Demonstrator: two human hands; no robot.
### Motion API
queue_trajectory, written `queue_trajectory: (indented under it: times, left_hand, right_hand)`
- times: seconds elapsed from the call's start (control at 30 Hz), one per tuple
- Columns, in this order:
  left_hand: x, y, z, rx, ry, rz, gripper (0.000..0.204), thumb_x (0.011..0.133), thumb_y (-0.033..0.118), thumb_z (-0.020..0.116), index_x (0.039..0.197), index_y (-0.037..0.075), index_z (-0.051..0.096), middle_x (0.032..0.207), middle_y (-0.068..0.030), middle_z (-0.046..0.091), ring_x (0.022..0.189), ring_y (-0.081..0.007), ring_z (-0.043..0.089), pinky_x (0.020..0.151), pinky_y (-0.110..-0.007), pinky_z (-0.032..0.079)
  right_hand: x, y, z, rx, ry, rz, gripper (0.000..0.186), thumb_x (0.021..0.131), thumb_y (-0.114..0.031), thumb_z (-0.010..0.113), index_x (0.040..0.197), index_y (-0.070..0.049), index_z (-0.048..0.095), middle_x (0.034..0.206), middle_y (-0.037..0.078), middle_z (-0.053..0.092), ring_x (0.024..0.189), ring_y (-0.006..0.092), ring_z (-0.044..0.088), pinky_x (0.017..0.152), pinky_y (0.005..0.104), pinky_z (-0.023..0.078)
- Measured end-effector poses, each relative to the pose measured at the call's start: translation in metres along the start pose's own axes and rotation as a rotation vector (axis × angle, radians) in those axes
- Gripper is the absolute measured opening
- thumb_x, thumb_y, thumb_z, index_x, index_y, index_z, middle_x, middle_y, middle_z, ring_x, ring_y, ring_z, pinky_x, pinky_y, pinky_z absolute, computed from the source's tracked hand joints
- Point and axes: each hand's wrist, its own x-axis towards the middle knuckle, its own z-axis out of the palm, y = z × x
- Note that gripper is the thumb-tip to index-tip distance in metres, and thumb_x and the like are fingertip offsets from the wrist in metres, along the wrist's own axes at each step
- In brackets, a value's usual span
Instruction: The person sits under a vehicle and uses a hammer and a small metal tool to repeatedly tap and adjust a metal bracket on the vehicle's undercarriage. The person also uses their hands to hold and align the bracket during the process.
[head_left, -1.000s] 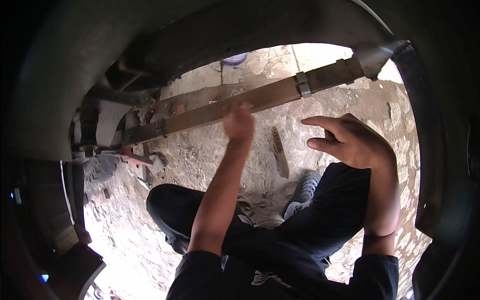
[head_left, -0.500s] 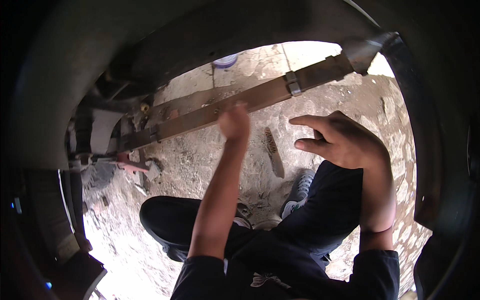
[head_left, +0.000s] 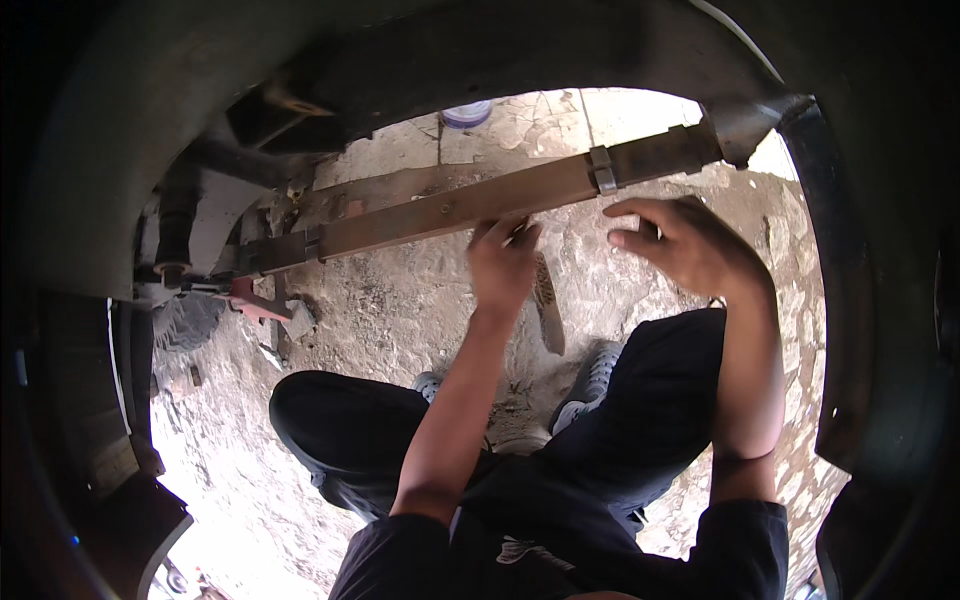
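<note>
A long rusty-brown leaf spring (head_left: pixel 400 222) slants across the view, rising to the right, with a metal clamp (head_left: pixel 603 171) round its right part. My left hand (head_left: pixel 503 265) is just below the spring's lower edge, near its middle. Its fingers are curled, slightly blurred, and a small dark thing between their tips is too unclear to name. My right hand (head_left: pixel 695 245) hangs in the air below the clamp, index finger and thumb apart, with nothing between them. On the ground beside my left hand lies a narrow strip (head_left: pixel 549 315) with a speckled upper end, partly covered by that hand.
Dark vehicle bodywork (head_left: pixel 480 50) arches overhead and down both sides. A red metal piece (head_left: pixel 255 301) and a grey block (head_left: pixel 298 318) are at the left, near a toothed round part (head_left: pixel 188 322). A white-and-purple tub (head_left: pixel 467 115) stands beyond the spring. My bent knees flank rough ground.
My left hand has moved right along the spring and now sits below its edge instead of in front of it. My right index finger has bent closer to the thumb. The view has shifted slightly.
</note>
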Motion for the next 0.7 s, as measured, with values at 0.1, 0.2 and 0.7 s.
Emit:
queue_trajectory:
  times: [0.1, 0.2, 0.7]
  left_hand:
    - [-0.051, -0.035, -0.047, -0.220, 0.032, -0.367, 0.020, 0.091, 0.010, 0.075, 0.111, 0.006, 0.078, 0.100, -0.0083, 0.072, 0.091, -0.0175, 0.070, 0.081, -0.035, 0.058]
    - [-0.072, -0.039, -0.055, -0.588, 0.124, -0.580, 0.024, 0.091, 0.009, 0.074, 0.113, -0.001, 0.074, 0.089, -0.0074, 0.074, 0.090, -0.0184, 0.069, 0.090, -0.029, 0.051]
    - [0.015, 0.006, -0.046, 0.202, -0.385, -0.176, 0.041, 0.077, 0.031, 0.087, 0.108, 0.005, 0.077, 0.106, -0.0145, 0.075, 0.091, -0.0259, 0.071, 0.084, -0.038, 0.055]
  right_hand:
    - [0.020, 0.014, 0.007, -0.005, 0.019, -0.042, 0.043, 0.099, -0.041, 0.063, 0.119, -0.004, 0.067, 0.096, 0.017, 0.072, 0.087, 0.0278, 0.070, 0.083, 0.0390, 0.053]
    - [0.036, 0.021, 0.037, 0.077, -0.058, 0.002, 0.048, 0.101, -0.043, 0.058, 0.125, -0.002, 0.064, 0.104, 0.018, 0.072, 0.097, 0.0314, 0.070, 0.091, 0.0416, 0.053]
    - [0.049, 0.011, 0.092, 0.623, -0.073, 0.188, 0.038, 0.102, -0.034, 0.058, 0.126, -0.007, 0.071, 0.100, 0.010, 0.076, 0.086, 0.0129, 0.066, 0.073, 0.0320, 0.053]
